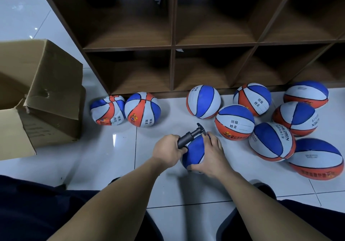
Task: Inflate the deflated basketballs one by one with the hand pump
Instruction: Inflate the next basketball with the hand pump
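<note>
Left grip (166,148) around pump (188,137), right grip (212,156) cupping ball (194,153), over white tiled floor (112,156) before brown shelving (173,43).

"children" on right ball (271,141); "班级 姓名" on center ball (234,122).

Glossy white tile floor (104,153); dark wooden cubby shelf (172,44).

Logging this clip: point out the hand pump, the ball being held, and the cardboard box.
hand pump (187,138), head view, on its dark barrel.
held ball (195,152), head view, on its blue panel between the hands.
cardboard box (54,84), head view, on its raised flap.
</note>
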Tool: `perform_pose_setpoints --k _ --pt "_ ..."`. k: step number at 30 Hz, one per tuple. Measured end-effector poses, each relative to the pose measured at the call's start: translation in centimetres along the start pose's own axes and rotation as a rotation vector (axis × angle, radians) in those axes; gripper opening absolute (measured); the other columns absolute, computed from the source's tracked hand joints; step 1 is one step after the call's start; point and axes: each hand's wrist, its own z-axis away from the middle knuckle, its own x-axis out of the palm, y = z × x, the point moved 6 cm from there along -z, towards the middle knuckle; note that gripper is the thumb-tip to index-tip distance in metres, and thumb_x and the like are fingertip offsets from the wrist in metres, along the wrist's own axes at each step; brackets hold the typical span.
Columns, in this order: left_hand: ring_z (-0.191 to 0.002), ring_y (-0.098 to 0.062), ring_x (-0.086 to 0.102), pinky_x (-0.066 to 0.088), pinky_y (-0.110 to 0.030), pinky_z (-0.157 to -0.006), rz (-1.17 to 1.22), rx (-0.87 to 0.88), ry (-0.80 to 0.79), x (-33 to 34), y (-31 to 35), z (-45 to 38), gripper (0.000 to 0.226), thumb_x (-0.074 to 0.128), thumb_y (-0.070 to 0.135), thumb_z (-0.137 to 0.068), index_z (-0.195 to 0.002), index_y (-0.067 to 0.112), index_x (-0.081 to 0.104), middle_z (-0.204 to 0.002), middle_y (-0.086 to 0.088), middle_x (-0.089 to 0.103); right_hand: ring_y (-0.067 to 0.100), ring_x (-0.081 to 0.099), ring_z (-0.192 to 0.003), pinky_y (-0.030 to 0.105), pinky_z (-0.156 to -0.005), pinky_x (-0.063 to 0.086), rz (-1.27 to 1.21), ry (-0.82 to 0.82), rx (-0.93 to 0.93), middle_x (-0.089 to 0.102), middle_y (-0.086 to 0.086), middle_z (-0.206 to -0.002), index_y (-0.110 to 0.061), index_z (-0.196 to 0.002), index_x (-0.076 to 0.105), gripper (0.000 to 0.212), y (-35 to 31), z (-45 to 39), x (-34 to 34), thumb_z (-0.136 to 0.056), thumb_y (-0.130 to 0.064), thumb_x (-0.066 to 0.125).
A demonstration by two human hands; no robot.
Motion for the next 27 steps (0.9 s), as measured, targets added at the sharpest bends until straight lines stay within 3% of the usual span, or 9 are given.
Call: perform_pose_setpoints --k 2,5,8,12,15,18,22,27 --pt "-0.07 -0.027 0.062 0.042 -0.032 -0.058 -0.037 0.017 0.066 -1.0 0.4 0.5 0.028 0.076 0.039 -0.092 -0.079 0.024 0.055 -0.072 0.003 0.063 0.025 0.018 -0.154 0.043 -0.125 0.033 -0.012 -0.01 0.019 0.017 -0.001 -0.164 -0.021 -0.166 0.013 0.152 0.3 0.0 -0.1 -0.043 -0.075 0.085" --pt "-0.071 -0.028 0.064 0.049 -0.035 -0.061 -0.056 0.044 0.088 -4.5 1.2 0.8 0.027 0.078 0.041 -0.092 -0.083 0.024 0.058 -0.071 0.002 0.063 0.026 0.025 -0.148 0.048 -0.116 0.045 -0.029 -0.011 0.04 0.021 -0.006 -0.16 -0.029 -0.163 0.015 0.15 0.8 0.1 -0.6 -0.039 -0.073 0.087" --pt "-0.071 -0.026 0.064 0.046 -0.034 -0.059 -0.164 0.129 0.066 -9.9 3.2 1.7 0.028 0.08 0.041 -0.092 -0.081 0.027 0.058 -0.072 0.003 0.062 0.026 0.032 -0.142 0.047 -0.108 0.05 0.012 -0.006 0.012 0.026 -0.008 -0.155 -0.031 -0.159 0.021 0.143 -1.0 0.5 -0.5 -0.038 -0.072 0.085" --pt "-0.069 -0.025 0.063 0.045 -0.033 -0.055 -0.333 0.18 0.138 -20.2 5.0 4.3 0.028 0.081 0.037 -0.085 -0.074 0.026 0.058 -0.072 0.001 0.063 0.021 0.029 -0.145 0.041 -0.11 0.049 -0.046 0.001 -0.098 0.021 -0.011 -0.158 -0.032 -0.162 0.016 0.144 -7.6 1.2 0.6 -0.044 -0.076 0.084" --pt "-0.066 -0.025 0.063 0.044 -0.035 -0.055 -0.36 0.128 0.328 -29.6 3.7 7.1 0.03 0.083 0.04 -0.08 -0.075 0.023 0.059 -0.067 0.004 0.061 0.017 0.02 -0.154 0.037 -0.12 0.039 -0.142 -0.061 -0.263 0.012 -0.013 -0.166 -0.031 -0.167 0.01 0.148 -14.9 1.9 2.1 -0.049 -0.078 0.085" --pt "-0.067 -0.025 0.064 0.049 -0.037 -0.057 -0.362 0.026 0.422 -35.5 -0.4 9.7 0.026 0.085 0.039 -0.079 -0.081 0.021 0.066 -0.071 0.001 0.065 0.017 0.02 -0.156 0.038 -0.124 0.036 -0.181 -0.098 -0.395 0.012 -0.011 -0.17 -0.034 -0.169 0.005 0.152 -22.3 2.1 3.8 -0.049 -0.079 0.087" --pt "-0.062 -0.022 0.064 0.042 -0.033 -0.052 -0.313 -0.152 0.404 -37.6 -7.5 11.3 0.033 0.09 0.038 -0.079 -0.074 0.022 0.062 -0.066 0.002 0.065 0.024 0.024 -0.154 0.04 -0.121 0.037 -0.139 -0.11 -0.415 0.018 -0.004 -0.166 -0.029 -0.166 0.012 0.142 -29.2 1.0 6.6 -0.053 -0.077 0.084" --pt "-0.059 -0.02 0.058 0.041 -0.036 -0.053 -0.299 -0.16 0.327 -37.2 -11.6 10.6 0.033 0.091 0.038 -0.079 -0.074 0.022 0.063 -0.066 0.001 0.063 0.028 0.015 -0.16 0.048 -0.126 0.029 -0.093 -0.172 -0.361 0.014 0.001 -0.173 -0.028 -0.169 0.006 0.149 -32.1 -1.6 11.3 -0.052 -0.088 0.075"
